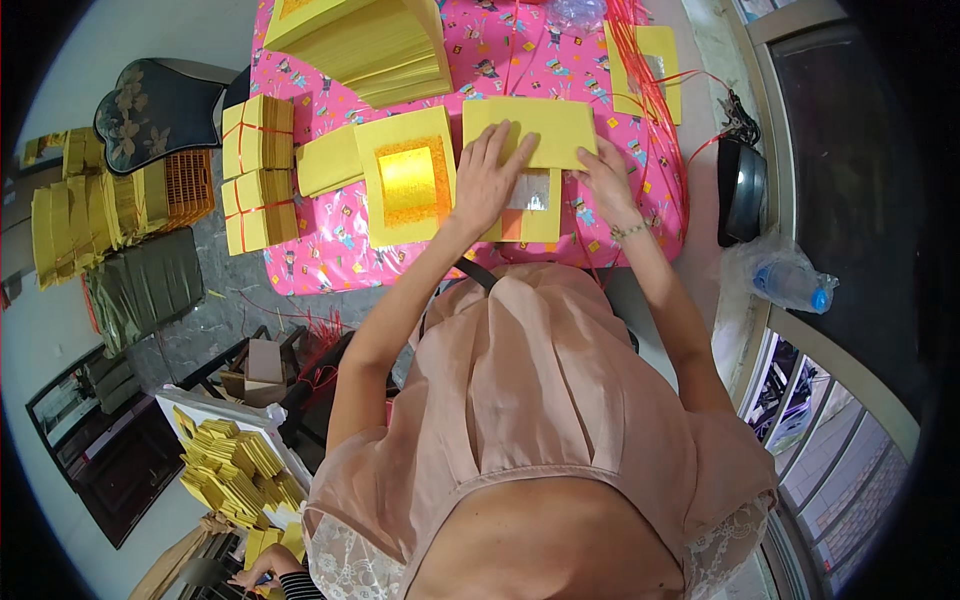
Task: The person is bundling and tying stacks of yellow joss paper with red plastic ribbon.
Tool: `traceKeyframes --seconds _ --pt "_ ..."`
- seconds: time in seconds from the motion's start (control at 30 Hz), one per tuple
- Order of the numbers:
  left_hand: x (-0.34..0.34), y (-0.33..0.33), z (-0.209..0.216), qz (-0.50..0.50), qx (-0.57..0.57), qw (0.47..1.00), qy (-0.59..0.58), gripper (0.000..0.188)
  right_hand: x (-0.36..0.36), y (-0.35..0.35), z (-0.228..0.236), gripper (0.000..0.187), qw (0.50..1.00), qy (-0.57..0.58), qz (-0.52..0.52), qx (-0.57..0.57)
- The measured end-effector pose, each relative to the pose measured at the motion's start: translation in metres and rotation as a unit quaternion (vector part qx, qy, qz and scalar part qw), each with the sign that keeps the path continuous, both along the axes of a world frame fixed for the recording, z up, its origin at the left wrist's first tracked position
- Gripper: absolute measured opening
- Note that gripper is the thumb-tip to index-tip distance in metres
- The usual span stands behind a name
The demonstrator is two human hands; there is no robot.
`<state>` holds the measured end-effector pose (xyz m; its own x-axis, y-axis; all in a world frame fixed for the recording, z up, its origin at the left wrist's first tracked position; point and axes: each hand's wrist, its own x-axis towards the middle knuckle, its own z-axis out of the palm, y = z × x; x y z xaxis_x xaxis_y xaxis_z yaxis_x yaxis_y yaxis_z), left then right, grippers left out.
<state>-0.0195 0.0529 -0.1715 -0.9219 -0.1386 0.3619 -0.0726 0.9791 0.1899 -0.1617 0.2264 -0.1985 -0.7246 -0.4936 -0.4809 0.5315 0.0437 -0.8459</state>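
Note:
A folded piece of yellow paper (pixel 545 120) lies before me on the table. My left hand (pixel 488 180) rests on its left part, fingers stretched out. At its lower right corner, my right hand (pixel 606 182) has the edge between thumb and fingers. Partly hidden under it is a yellow sheet (pixel 545 228) with a silver square and an orange patch. Left of my left hand lies yellow paper with a gold foil square (pixel 408 182) bordered in orange. Another folded yellow piece (pixel 328 162) lies beyond that, beside bundles (pixel 258 208) tied with red string.
A tall yellow paper stack (pixel 375 60) stands at the back of the pink patterned table (pixel 330 270). Red strings (pixel 655 120) hang at the right over another yellow sheet. A bagged bottle (pixel 790 280) sits on the right ledge. Another person's hand (pixel 255 577) shows at lower left.

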Motion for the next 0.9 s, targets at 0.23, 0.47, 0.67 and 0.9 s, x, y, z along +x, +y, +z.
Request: traceKeyframes --seconds 0.23,0.47,0.67,0.9 --pt "0.09 0.022 0.002 0.074 0.21 0.973 -0.061 0.078 -0.022 0.117 -0.044 0.033 0.997 0.022 -0.051 0.046" --pt "0.123 0.024 -0.019 0.139 0.249 0.953 -0.106 0.082 -0.018 0.173 -0.112 0.045 0.77 0.334 0.067 0.539" --pt "0.129 0.025 -0.023 0.156 0.233 0.957 -0.078 0.072 0.042 0.096 -0.051 0.053 0.844 0.434 0.14 0.283" --pt "0.125 0.023 -0.032 0.172 0.221 0.957 -0.074 0.06 0.088 0.047 -0.032 0.059 0.879 0.363 0.214 0.222"
